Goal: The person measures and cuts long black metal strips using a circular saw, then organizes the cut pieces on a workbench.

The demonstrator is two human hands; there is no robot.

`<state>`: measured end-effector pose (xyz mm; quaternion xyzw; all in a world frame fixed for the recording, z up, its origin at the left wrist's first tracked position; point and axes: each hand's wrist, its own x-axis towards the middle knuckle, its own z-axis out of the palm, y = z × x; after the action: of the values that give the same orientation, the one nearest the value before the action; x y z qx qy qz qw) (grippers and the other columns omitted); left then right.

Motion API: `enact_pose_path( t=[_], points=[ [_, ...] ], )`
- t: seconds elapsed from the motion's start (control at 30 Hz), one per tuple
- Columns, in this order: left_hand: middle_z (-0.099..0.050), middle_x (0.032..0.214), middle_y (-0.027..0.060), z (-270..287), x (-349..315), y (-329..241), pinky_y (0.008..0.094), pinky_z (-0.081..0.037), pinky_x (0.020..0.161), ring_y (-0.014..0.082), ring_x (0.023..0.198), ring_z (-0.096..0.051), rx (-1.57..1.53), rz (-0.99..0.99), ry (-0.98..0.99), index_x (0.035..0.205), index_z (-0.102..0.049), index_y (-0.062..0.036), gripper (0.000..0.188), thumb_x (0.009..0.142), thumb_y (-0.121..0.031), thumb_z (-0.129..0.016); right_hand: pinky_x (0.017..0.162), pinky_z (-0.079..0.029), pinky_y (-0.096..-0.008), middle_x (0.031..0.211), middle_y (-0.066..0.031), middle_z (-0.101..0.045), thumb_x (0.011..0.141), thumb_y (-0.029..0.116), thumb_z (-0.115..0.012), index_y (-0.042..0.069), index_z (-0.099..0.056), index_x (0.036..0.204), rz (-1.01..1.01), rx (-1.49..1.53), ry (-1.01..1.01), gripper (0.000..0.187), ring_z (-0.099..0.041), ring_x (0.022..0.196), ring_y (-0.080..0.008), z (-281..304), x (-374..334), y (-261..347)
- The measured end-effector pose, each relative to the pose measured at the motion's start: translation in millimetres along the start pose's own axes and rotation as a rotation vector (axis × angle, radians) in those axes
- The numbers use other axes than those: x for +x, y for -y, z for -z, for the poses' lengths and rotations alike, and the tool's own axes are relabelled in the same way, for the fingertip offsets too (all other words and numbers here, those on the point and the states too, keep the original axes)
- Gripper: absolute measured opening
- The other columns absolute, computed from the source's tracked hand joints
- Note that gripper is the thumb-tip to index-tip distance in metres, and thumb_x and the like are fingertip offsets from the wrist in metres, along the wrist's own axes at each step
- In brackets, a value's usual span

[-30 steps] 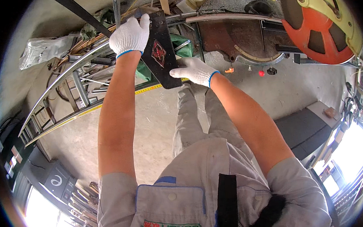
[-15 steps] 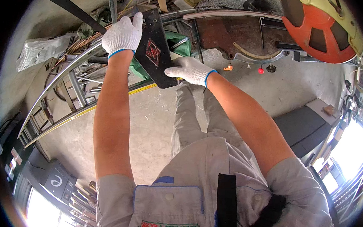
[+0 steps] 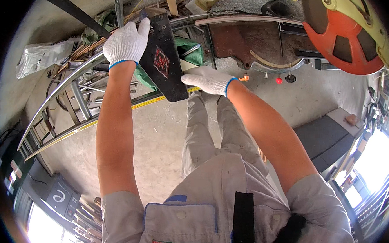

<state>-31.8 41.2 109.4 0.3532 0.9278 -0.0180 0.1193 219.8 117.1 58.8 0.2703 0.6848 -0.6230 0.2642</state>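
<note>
A black tapered panel (image 3: 174, 74) with a red diamond emblem slants across the upper middle. At its upper left edge is my left hand (image 3: 124, 43), in a white knit glove, thumb stretched up along the edge and fingers curled down out of sight. My gloved right hand (image 3: 210, 81) is at the panel's lower right edge, its thumb tip overlapping that edge. Its fingers are tucked underneath, so what they hold is hidden. A yellow tape measure blade (image 3: 147, 104) runs along a curved metal rail (image 3: 63, 132), passes behind the panel and shows again below my right thumb.
To the right stands a cut-off saw with a red and yellow guard (image 3: 344, 47) over a rusty brown base (image 3: 243, 39). A red knob (image 3: 279, 80) sticks out at its front. Metal offcuts and a green sack (image 3: 193, 53) lie behind the rail. Dark boxes (image 3: 323, 141) sit at right.
The whole view has shifted slightly. My right hand has slid a little to the right against the panel's edge; my left hand stays at the upper left edge.
</note>
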Motion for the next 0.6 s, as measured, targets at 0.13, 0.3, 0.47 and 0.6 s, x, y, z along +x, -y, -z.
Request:
enact_pose_path(
  t=[0.13,0.3,0.47,0.6],
  points=[
    [-0.073,0.088,0.0236,-1.2,-0.7,1.4,0.0518,-0.057,0.076,0.0409,0.087,-0.072,0.024,-0.042,-0.057,0.097,-0.075,-0.0077,0.065,0.098,-0.063,-0.041,0.087,-0.054,-0.0431,0.109,-0.0247,-0.07,0.08,0.025,-0.068,0.002,-0.071,0.11,0.219,-0.459,-0.136,0.037,-0.068,0.101,-0.0387,-9.1,-6.1,-14.4],
    [-0.071,0.094,0.0273,1.5,-0.1,2.2,0.054,-0.053,0.081,0.0445,0.093,-0.069,-0.009,0.01,0.006,0.098,-0.072,-0.006,0.07,0.097,-0.067,-0.039,0.08,-0.056,-0.0474,0.098,-0.0246,-0.072,0.08,0.024,-0.065,0.003,-0.073,0.098,0.186,-0.759,-0.324,0.029,-0.07,0.092,-0.0401,-38.7,10.5,-22.0],
    [-0.073,0.088,0.024,0.6,2.8,0.8,0.0523,-0.057,0.076,0.0414,0.087,-0.072,0.038,-0.029,-0.035,0.095,-0.074,-0.0069,0.065,0.097,-0.064,-0.043,0.074,-0.056,-0.0485,0.089,-0.0238,-0.072,0.083,0.019,-0.058,0.003,-0.074,0.083,0.065,-0.631,-0.196,0.023,-0.07,0.085,-0.042,-24.1,39.3,-36.5],
    [-0.072,0.095,0.0256,2.2,-0.6,9.9,0.0538,-0.054,0.081,0.0437,0.095,-0.07,0.009,0.02,0.017,0.101,-0.072,-0.0067,0.068,0.097,-0.066,-0.04,0.072,-0.054,-0.0511,0.083,-0.0205,-0.071,0.088,0.028,-0.059,0.007,-0.074,0.086,0.132,-0.534,-0.469,0.026,-0.07,0.081,-0.0408,-42.7,23.0,-24.7]
  ],
)
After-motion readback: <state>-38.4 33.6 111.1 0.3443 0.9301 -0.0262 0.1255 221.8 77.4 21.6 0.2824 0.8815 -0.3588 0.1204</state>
